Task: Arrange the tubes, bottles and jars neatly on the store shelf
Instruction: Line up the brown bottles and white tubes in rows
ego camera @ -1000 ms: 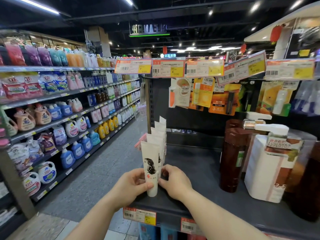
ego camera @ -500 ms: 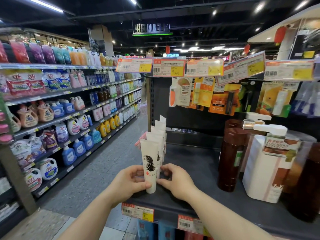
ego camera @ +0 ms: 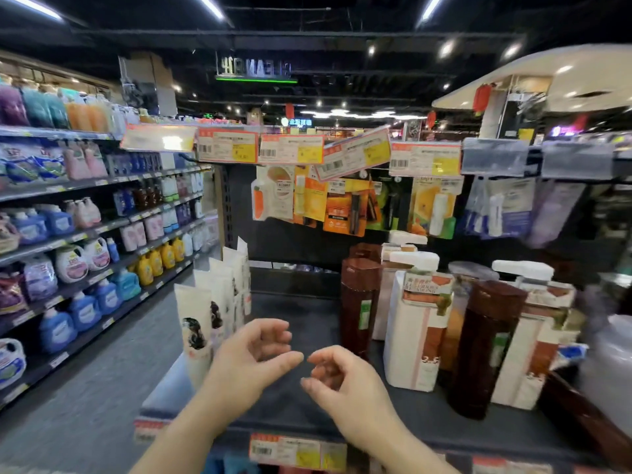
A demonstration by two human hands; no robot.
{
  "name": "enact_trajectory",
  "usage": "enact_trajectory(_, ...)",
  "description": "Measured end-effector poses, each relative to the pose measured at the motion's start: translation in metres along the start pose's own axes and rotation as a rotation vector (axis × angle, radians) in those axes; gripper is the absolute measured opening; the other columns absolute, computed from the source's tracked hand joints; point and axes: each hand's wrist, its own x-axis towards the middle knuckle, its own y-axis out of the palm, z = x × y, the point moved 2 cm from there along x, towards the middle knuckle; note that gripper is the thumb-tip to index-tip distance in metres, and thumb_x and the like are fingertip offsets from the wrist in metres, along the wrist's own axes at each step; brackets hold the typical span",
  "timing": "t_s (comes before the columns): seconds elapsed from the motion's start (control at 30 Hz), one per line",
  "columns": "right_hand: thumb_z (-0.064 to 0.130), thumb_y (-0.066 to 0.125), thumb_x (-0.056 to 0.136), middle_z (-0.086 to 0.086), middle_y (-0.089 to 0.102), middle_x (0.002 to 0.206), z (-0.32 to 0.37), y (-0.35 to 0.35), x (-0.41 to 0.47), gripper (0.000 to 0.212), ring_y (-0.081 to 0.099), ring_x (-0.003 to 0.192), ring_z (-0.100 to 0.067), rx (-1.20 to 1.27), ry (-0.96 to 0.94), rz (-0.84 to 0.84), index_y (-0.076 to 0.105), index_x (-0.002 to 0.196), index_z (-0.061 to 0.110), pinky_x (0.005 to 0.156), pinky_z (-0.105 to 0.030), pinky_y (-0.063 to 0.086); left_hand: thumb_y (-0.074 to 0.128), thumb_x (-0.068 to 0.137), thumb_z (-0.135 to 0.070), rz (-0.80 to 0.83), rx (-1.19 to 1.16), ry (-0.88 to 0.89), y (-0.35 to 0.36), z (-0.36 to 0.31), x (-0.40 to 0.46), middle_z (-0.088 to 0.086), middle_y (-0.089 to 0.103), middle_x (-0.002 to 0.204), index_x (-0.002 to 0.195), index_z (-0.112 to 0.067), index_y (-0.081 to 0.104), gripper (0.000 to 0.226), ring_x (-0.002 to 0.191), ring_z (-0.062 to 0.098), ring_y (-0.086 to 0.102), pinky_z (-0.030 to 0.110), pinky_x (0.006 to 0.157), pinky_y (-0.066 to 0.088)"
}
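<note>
A row of white tubes (ego camera: 205, 313) with a dark hair picture stands on caps along the left end of the dark shelf (ego camera: 290, 309), running front to back. My left hand (ego camera: 246, 364) hovers just right of the front tube, fingers loosely curled, holding nothing. My right hand (ego camera: 338, 381) hangs beside it over the shelf's front, also loosely curled with nothing in it. To the right stand brown bottles (ego camera: 359, 302) and white pump bottles (ego camera: 417, 330); another brown bottle (ego camera: 485, 347) stands nearer the front.
Price tags (ego camera: 294, 451) line the shelf's front edge and the rail above (ego camera: 290, 150). Carded items (ego camera: 345, 206) hang behind the shelf. Across the aisle on the left, shelves hold detergent bottles (ego camera: 85, 313). A pale bag (ego camera: 608, 357) sits at far right.
Both hands let go of the front white tube and moved right, away from it. The view has swung right, showing more bottles.
</note>
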Motion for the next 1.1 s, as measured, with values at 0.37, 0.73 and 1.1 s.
enact_trajectory(0.37,0.016,0.078,0.075,0.001,0.067,0.080,-0.054,-0.074,-0.027,0.025,0.053,0.060,0.002,-0.008,0.130,-0.043,0.065,0.088,0.034,0.068,-0.009,0.046,0.087,0.065,-0.020,0.057,0.203,-0.061,0.123,0.021,0.053,-0.014,0.064,0.110,0.117,-0.027,0.051,0.064,0.103,0.004,0.061,0.018,0.085,0.047)
enact_trajectory(0.73,0.019,0.075,0.078,0.003,0.065,0.086,-0.054,-0.045,-0.003,0.024,0.052,0.061,0.001,-0.068,0.075,0.026,0.062,0.091,0.033,0.068,-0.009,0.045,0.085,0.069,-0.024,-0.074,0.307,-0.088,0.067,0.038,0.060,-0.018,0.060,0.098,0.111,-0.025,0.049,0.055,0.094,0.003,0.058,0.016,0.080,0.040)
enact_trajectory(1.1,0.027,0.069,0.083,0.016,0.058,0.103,-0.055,-0.025,0.031,0.049,0.057,0.087,-0.003,-0.180,0.103,0.020,0.047,0.126,0.038,0.082,-0.013,0.043,0.085,0.069,-0.026,-0.045,0.307,-0.038,0.071,0.046,0.064,-0.014,0.066,0.098,0.110,-0.028,0.053,0.052,0.091,-0.001,0.061,0.015,0.077,0.048)
